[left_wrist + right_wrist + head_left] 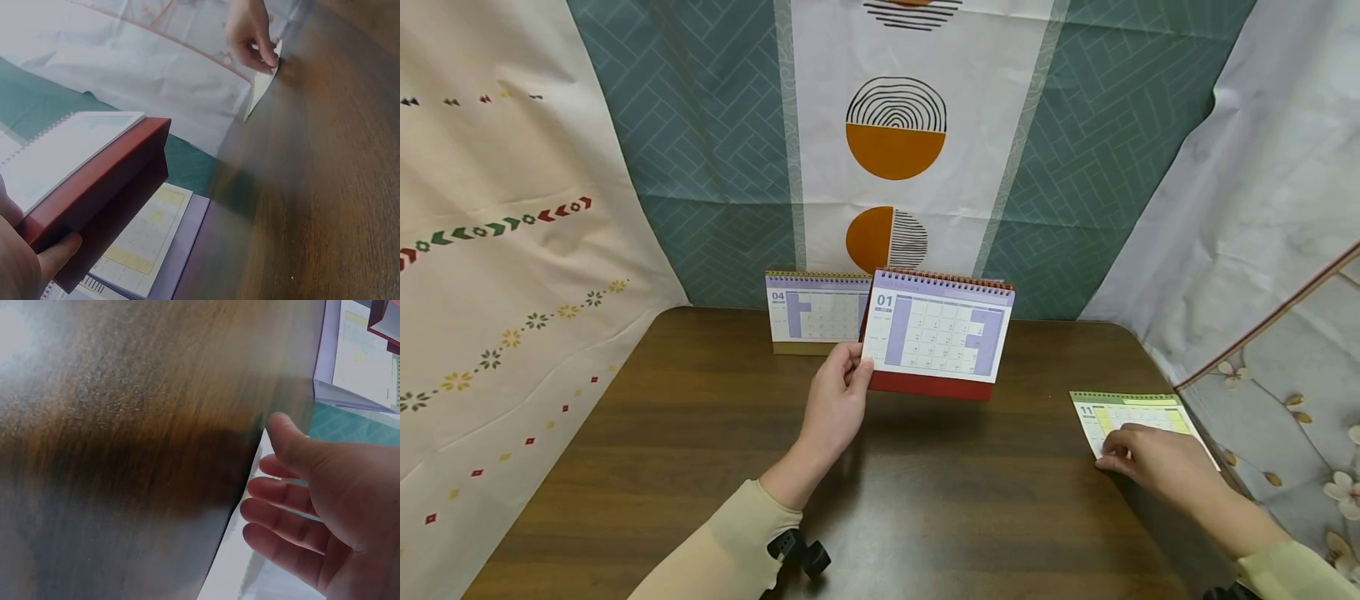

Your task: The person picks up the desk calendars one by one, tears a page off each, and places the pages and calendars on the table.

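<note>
Indoors, a person's left hand (838, 392) has its grip clamped on the left edge of a red-based calendar (940, 333), held above the counter (970, 517) with page 01 facing the person. At right, the right hand (1165, 467), thumb apart from loosely bent fingers, reaches the near left corner of a green-topped calendar (1142, 407) showing 11; whether it touches the page, I cannot tell. Behind the raised calendar are a tan-based calendar (816, 312) marked 04, partly covered, and a purple calendar (147, 250) with a yellow-patterned page. Teal cloth (715, 167) hangs beyond.
</note>
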### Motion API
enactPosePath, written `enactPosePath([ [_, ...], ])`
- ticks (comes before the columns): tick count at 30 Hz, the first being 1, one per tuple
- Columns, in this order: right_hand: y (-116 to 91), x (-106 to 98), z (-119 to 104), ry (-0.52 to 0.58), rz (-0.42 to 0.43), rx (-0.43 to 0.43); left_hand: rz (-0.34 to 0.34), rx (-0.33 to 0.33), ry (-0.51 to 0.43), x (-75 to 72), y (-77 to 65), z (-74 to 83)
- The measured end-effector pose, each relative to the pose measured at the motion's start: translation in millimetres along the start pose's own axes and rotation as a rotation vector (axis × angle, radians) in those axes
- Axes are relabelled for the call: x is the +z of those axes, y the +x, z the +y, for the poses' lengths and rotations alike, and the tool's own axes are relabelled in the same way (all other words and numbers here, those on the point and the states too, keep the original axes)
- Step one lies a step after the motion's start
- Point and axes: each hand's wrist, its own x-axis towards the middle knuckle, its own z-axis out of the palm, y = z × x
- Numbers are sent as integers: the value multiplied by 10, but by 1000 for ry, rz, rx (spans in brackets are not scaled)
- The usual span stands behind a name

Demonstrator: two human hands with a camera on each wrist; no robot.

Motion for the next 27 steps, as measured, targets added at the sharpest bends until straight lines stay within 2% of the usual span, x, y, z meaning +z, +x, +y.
enactPosePath([
  [5, 0, 13, -40, -7, 91, -3, -3, -1, -2, 27, -8, 7],
  [10, 116, 11, -163, -7, 198, 12, -1, -3, -1, 49, -19, 15],
  [13, 222, 6, -279, 17, 227, 22, 7, 0, 4, 61, -33, 20],
  [19, 435, -31, -527, 117, 230, 25, 0, -12, 8, 112, -56, 23],
  [22, 490, -58, -633, 165, 233, 20, -10, -19, 3, 144, -63, 27],
  [27, 550, -90, -762, 238, 293, 3, -16, -14, -2, 194, -65, 43],
])
